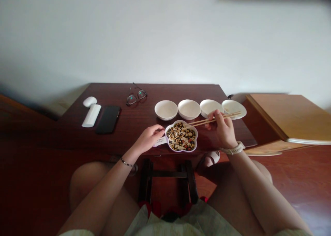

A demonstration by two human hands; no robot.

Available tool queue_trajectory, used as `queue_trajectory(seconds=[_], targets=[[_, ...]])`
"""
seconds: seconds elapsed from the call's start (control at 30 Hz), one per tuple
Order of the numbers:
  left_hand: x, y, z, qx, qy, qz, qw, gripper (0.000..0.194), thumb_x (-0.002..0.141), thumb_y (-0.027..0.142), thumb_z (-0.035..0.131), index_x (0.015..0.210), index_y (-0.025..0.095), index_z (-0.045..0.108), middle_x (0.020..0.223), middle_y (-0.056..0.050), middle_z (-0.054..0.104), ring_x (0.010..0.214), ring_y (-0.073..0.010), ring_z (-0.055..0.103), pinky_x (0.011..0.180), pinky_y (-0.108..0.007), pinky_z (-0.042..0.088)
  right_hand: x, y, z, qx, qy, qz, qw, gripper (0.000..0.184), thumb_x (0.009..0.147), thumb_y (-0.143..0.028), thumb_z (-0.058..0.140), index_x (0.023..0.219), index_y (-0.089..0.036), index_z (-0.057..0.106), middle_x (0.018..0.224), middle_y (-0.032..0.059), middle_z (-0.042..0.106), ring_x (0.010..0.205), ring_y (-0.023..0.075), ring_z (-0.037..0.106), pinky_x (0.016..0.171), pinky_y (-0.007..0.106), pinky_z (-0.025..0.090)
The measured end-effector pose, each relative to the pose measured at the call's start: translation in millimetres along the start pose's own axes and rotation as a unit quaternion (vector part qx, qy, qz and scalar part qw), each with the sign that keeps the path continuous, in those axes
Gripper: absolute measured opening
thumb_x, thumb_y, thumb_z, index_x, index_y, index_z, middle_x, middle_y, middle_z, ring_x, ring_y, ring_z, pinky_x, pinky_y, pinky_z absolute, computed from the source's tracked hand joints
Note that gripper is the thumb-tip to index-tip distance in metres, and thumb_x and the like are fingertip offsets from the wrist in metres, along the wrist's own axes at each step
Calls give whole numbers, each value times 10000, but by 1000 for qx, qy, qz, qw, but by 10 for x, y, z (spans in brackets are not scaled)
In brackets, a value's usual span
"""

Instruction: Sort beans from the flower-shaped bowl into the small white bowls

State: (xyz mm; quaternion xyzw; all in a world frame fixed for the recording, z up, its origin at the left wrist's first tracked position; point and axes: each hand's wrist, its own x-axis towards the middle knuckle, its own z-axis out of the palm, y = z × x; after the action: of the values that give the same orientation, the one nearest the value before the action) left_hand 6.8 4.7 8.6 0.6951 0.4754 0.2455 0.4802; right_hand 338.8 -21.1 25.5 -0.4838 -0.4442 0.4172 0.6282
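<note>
The right hand (222,130) grips chopsticks (214,119) above the tray (196,139) of mixed beans (180,136); the left hand (149,138) touches its rim, grip unclear; bowls (189,109) at 12 o'clock look unfilled.

The left hand (148,138) rests at the rim of a white flower-shaped dish (196,139), its fingertips touching the rim just above a small printed paper label (160,141). The dish is heaped with mixed beans and nuts (181,136). The right hand (222,129) grips wooden chopsticks (214,118), their tips at the dish's upper rim. Four white bowls (189,109) stand in a row beyond it on the dark wooden bench (181,91), near eyeglasses (136,96), a black phone (108,119) and a white cylindrical device (91,113).
</note>
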Motion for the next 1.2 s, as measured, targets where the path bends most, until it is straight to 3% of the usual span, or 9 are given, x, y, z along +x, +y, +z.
queue_trajectory(seconds=[0.27,0.47,1.2], targets=[[-17,22,6,-14,-3,-11,1000,351,1016,506,645,1126,193,760,831,-43,769,726,-208,681,614,-272,469,72,66,133,-9,-34,28,999,492,962,-685,751,790,-227,699,699,8,677,589,131,641,541,232,535],[-18,19,-3,-7,-6,1,1000,336,1024,490,638,1118,193,763,881,-51,790,756,-210,701,641,-280,470,83,121,179,-35,-75,19,996,473,1063,-637,633,819,-236,688,664,8,691,592,134,614,582,246,513],[-19,2,8,-5,-7,3,1000,340,1041,488,627,1131,185,752,900,-50,786,749,-196,697,595,-259,442,108,75,190,-25,-34,20,999,479,998,-657,715,785,-230,670,660,11,660,576,150,625,529,263,515]])
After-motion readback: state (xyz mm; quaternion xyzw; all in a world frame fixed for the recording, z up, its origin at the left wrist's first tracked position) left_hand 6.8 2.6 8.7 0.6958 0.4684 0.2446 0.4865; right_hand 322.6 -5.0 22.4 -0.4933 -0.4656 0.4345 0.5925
